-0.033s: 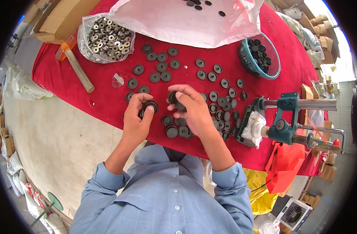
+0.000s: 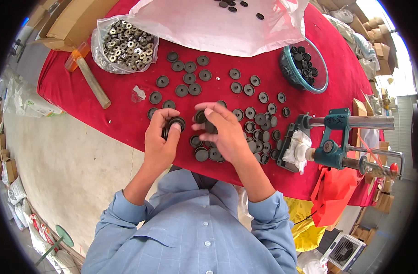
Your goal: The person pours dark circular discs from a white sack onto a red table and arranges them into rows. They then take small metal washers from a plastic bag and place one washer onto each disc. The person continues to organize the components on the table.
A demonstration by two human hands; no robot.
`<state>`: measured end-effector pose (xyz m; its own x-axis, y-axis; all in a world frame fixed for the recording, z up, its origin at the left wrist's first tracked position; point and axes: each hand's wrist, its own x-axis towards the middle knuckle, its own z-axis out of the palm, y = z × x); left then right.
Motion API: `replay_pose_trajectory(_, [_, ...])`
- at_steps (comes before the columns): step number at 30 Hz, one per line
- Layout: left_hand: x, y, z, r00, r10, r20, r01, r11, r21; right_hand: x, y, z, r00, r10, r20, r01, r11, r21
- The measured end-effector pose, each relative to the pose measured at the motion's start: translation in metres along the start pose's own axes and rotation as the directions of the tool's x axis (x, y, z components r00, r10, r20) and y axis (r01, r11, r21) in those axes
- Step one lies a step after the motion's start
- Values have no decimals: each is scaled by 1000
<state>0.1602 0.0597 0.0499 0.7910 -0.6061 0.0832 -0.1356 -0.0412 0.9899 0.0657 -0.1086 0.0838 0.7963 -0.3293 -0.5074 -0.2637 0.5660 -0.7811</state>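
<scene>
Left hand (image 2: 161, 140): gripping stacked black caps (image 2: 177, 122), left of the hand press (image 2: 328, 147)
Right hand (image 2: 226, 131): gripping more black caps (image 2: 200, 117), nearer the press
Loose caps (image 2: 201, 154): on the counter (image 2: 126, 112), left of the press
Teal basket (image 2: 289, 73): beyond the press

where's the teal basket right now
In the head view, the basket is on the right of the table, between the white sack and the press.
</scene>
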Motion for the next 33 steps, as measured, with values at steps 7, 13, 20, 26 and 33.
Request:
replay_pose_trajectory(7, [13,37,42,877,448,176,-481,799,360,-12,26,4,984,96,148,-169,753,636])
replay_pose_trajectory(13, [22,42,44,842,503,194,-538,814,220,-23,11,-6,997,72,38,-80,761,644])
replay_pose_trajectory(20, [124,8,-33,902,393,179,-420,704,573,-35,-70,-69,943,-317,100,169,714,679])
replay_pose_trajectory(26, [196,-30,-56,835,337,435,-546,403,734,-21,-173,-130,490,-808,-328,838,540,-78])
replay_pose_trajectory(33, [210,-39,-56,780,407,476,-623,435,650,72,-199,-239,203,-798,-568,640,547,-540])
